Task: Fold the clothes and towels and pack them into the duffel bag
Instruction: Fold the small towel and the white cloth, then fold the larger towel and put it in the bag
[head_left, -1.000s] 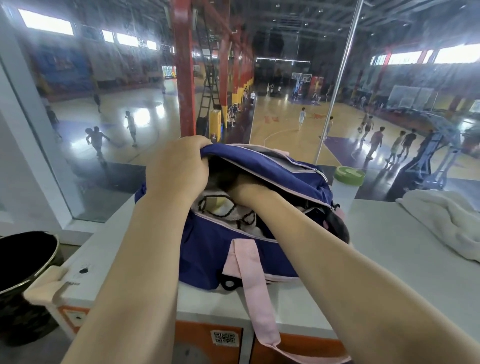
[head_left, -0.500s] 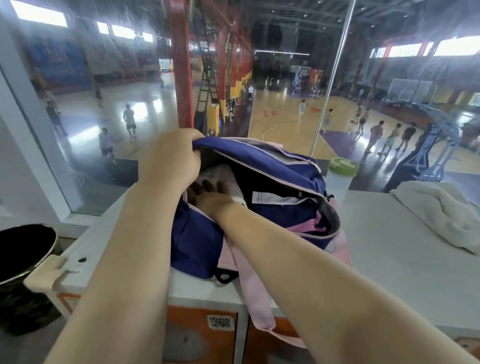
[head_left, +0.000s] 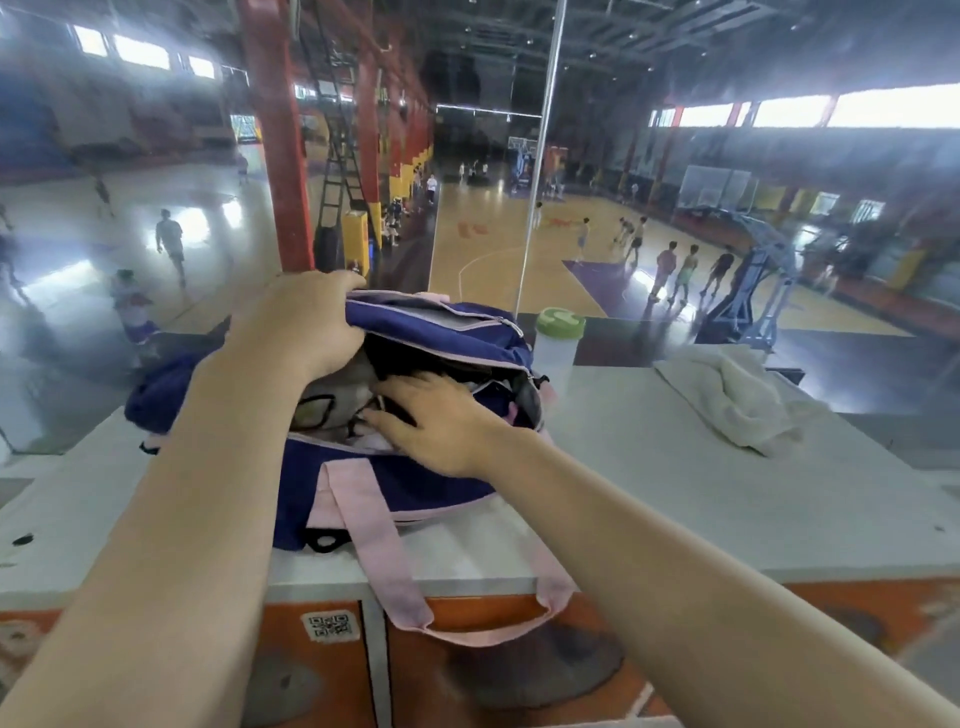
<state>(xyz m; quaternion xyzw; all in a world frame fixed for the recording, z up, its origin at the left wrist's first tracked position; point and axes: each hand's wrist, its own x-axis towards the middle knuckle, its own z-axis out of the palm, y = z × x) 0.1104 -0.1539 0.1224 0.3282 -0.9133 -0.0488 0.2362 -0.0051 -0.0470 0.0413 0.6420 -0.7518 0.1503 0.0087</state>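
A navy duffel bag (head_left: 415, 483) with pink straps stands unzipped on the grey counter (head_left: 675, 493). My left hand (head_left: 304, 322) grips the far flap of the bag's mouth and holds it up. My right hand (head_left: 436, 426) lies at the mouth with its fingers spread flat on the light, dark-patterned clothes (head_left: 332, 410) packed inside. A crumpled white towel (head_left: 737, 400) lies loose on the counter to the right, well apart from both hands.
A clear bottle with a green lid (head_left: 558, 338) stands just behind the bag's right end. A glass wall runs along the counter's far edge, with a sports hall below. Orange locker doors (head_left: 467, 665) sit under the counter; a pink strap (head_left: 395, 577) hangs over its front edge.
My right hand has come up out of the bag and now lies flat on the clothes at the mouth. My left hand keeps its grip on the flap. The view shifted slightly.
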